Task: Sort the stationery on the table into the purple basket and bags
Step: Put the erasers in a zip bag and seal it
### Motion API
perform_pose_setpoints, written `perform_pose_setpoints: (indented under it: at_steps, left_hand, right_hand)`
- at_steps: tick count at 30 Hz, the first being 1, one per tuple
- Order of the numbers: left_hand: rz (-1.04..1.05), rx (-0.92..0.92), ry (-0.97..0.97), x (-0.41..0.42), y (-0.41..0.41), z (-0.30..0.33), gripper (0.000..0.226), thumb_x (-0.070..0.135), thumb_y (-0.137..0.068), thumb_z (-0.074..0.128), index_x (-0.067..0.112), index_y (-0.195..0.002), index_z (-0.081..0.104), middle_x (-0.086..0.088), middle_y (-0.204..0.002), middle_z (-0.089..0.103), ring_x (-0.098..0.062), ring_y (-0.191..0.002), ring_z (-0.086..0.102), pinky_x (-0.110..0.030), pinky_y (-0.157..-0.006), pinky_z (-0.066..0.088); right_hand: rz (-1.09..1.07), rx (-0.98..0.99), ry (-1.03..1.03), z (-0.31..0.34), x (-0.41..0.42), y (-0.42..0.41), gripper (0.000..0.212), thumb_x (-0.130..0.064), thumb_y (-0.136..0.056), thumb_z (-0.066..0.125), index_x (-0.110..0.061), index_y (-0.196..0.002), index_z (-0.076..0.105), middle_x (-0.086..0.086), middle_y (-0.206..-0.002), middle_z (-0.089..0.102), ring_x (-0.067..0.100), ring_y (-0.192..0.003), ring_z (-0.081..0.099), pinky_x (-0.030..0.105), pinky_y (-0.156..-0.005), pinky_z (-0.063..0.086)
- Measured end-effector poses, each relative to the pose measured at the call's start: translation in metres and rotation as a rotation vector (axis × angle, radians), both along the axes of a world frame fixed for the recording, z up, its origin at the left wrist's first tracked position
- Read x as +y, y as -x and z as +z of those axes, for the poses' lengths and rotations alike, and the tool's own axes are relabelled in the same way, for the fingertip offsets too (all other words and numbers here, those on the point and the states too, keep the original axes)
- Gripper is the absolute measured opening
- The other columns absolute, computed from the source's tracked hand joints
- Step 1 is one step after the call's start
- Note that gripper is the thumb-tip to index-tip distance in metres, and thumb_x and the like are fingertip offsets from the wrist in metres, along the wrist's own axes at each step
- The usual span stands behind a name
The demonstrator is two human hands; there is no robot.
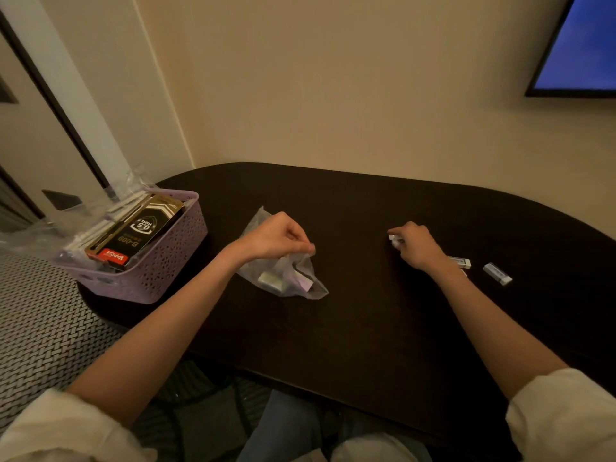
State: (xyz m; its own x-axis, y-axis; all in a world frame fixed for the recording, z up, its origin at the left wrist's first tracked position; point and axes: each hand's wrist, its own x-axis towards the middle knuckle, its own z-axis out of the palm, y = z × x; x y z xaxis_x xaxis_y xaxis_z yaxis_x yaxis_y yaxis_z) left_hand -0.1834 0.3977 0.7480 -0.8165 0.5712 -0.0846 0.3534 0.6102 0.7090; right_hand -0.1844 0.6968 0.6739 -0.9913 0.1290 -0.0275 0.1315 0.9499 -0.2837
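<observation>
A clear plastic bag lies on the dark table at centre left, with a few erasers showing through it. My left hand pinches the bag's upper edge. My right hand is closed on a small white eraser at the table's middle. Two more white erasers lie loose to the right, one by my right wrist and one farther right. The purple basket stands at the table's left end, holding a black and gold pen box and clear bags.
A cream wall runs behind the table, with a blue-lit screen at upper right. A woven patterned seat lies left of the table below the basket. My knees show under the table's near edge.
</observation>
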Motion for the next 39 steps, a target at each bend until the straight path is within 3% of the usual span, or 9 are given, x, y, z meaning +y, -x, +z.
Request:
perform_pose_setpoints:
  at_steps: [5,8,11,16,20,24,28,34,39]
  left_hand:
    - [0.030,0.066,-0.040,-0.001,-0.006,0.003,0.010,0.010,-0.090,0.065,0.003,-0.092,0.072,0.017,-0.046,0.057,0.004,-0.041,0.051,-0.009,-0.043,0.038]
    - [0.081,0.165,-0.078,-0.001,-0.005,-0.003,0.010,0.015,-0.088,0.068,0.007,-0.090,0.074,0.010,-0.067,0.068,0.004,-0.057,0.062,-0.012,-0.057,0.049]
    - [0.132,0.220,-0.095,0.000,-0.004,-0.012,0.008,0.019,-0.088,0.069,0.014,-0.088,0.075,0.003,-0.079,0.072,0.001,-0.065,0.064,-0.015,-0.063,0.052]
    - [0.182,0.291,-0.110,0.005,-0.008,-0.016,0.008,0.022,-0.089,0.068,0.016,-0.089,0.074,0.009,-0.078,0.070,-0.001,-0.071,0.067,-0.016,-0.066,0.054]
    - [0.230,0.311,-0.122,0.008,-0.008,-0.016,0.009,0.022,-0.089,0.068,0.015,-0.088,0.074,0.005,-0.077,0.071,-0.007,-0.073,0.067,-0.021,-0.069,0.054]
    - [0.236,0.313,-0.108,0.009,-0.008,-0.015,0.010,0.022,-0.089,0.068,0.014,-0.089,0.074,0.004,-0.080,0.070,-0.004,-0.074,0.066,-0.016,-0.067,0.053]
    - [0.234,0.305,-0.092,0.009,-0.008,-0.014,0.009,0.020,-0.089,0.068,0.013,-0.091,0.074,0.006,-0.079,0.069,-0.005,-0.076,0.066,-0.016,-0.067,0.053]
    - [0.231,0.317,-0.065,0.009,-0.008,-0.014,0.009,0.018,-0.088,0.068,0.011,-0.091,0.075,0.005,-0.080,0.069,-0.003,-0.074,0.065,-0.015,-0.066,0.050]
    - [0.249,0.329,-0.072,0.009,-0.006,-0.014,0.010,0.018,-0.089,0.068,0.011,-0.092,0.075,0.004,-0.082,0.070,-0.004,-0.075,0.065,-0.017,-0.069,0.052]
  right_hand:
    - [0.070,-0.008,0.267,0.016,-0.030,-0.017,0.036,-0.017,-0.095,0.056,-0.011,-0.130,0.057,0.008,-0.135,0.055,0.021,-0.121,0.053,0.035,-0.100,0.044]
    - [0.196,0.029,0.511,0.036,-0.057,-0.036,0.031,-0.017,-0.093,0.059,-0.010,-0.123,0.062,0.007,-0.117,0.065,0.009,-0.088,0.061,0.022,-0.074,0.052]
    - [0.307,-0.029,0.729,0.053,-0.082,-0.057,0.028,-0.016,-0.091,0.062,-0.013,-0.119,0.065,0.000,-0.101,0.068,0.010,-0.082,0.064,0.017,-0.063,0.053]
    - [0.387,-0.148,0.770,0.056,-0.111,-0.077,0.022,-0.014,-0.092,0.060,-0.010,-0.113,0.068,0.005,-0.101,0.070,0.014,-0.086,0.066,0.018,-0.065,0.053]
    - [0.333,-0.171,0.706,0.046,-0.129,-0.079,0.019,-0.016,-0.094,0.058,-0.011,-0.106,0.072,0.012,-0.100,0.070,0.026,-0.089,0.066,0.034,-0.074,0.056]
    - [0.246,-0.187,0.717,0.043,-0.140,-0.075,0.020,-0.013,-0.095,0.056,-0.009,-0.108,0.071,0.005,-0.091,0.066,0.009,-0.075,0.060,0.020,-0.061,0.048]
    - [0.067,-0.119,0.743,0.037,-0.144,-0.066,0.020,-0.013,-0.095,0.054,-0.004,-0.097,0.072,0.014,-0.092,0.068,0.015,-0.078,0.062,0.027,-0.068,0.050]
    - [-0.043,-0.182,0.931,0.030,-0.149,-0.056,0.014,-0.010,-0.093,0.058,-0.007,-0.097,0.071,0.008,-0.097,0.067,0.018,-0.094,0.065,0.039,-0.092,0.054]
    - [-0.019,-0.289,1.190,0.033,-0.155,-0.054,0.026,0.005,-0.090,0.054,0.006,-0.115,0.063,0.020,-0.126,0.058,0.024,-0.111,0.060,0.038,-0.093,0.054]
